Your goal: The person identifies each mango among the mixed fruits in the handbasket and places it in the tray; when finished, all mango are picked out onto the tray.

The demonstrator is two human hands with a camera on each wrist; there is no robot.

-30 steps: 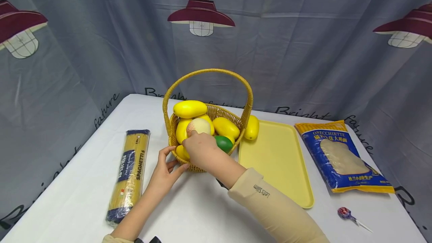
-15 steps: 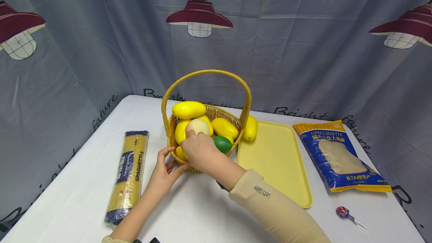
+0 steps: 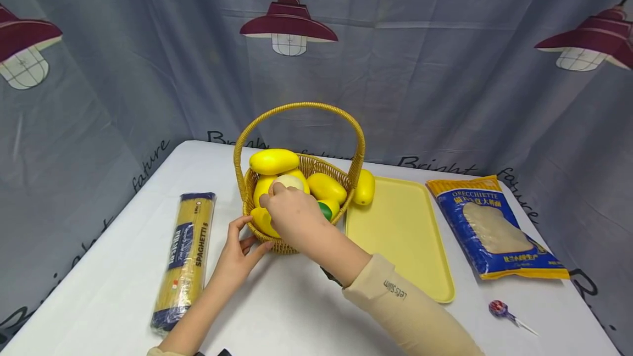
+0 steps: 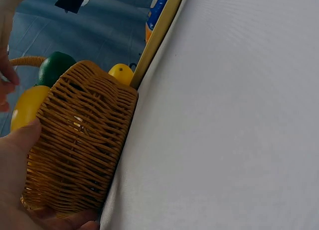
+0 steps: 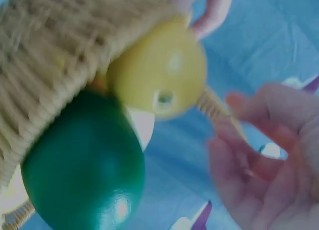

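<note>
A wicker basket (image 3: 286, 247) with a tall handle holds several yellow mangoes, a pale peach (image 3: 292, 182) and a green fruit (image 5: 84, 165). My left hand (image 3: 236, 254) grips the basket's near left side; in the left wrist view its thumb lies on the weave near the rim and its fingers reach round the bottom end. Over the front of the fruit is my right hand (image 3: 296, 216), fingers loosely bent. In the right wrist view, nothing sits between its thumb and fingers, close beside the front yellow mango (image 5: 159, 65). It partly covers the green fruit in the head view.
Left of the basket lies a spaghetti pack (image 3: 184, 262). A yellow tray (image 3: 400, 235) lies on the right, with another mango (image 3: 365, 187) by its back left corner. Beyond are a blue orecchiette bag (image 3: 494, 227) and a lollipop (image 3: 499, 309). A curtain (image 3: 395, 81) hangs behind the table.
My right hand has come up slightly from the front mango, which shows more now, while the green fruit is more covered. The left hand keeps its grip on the basket.
</note>
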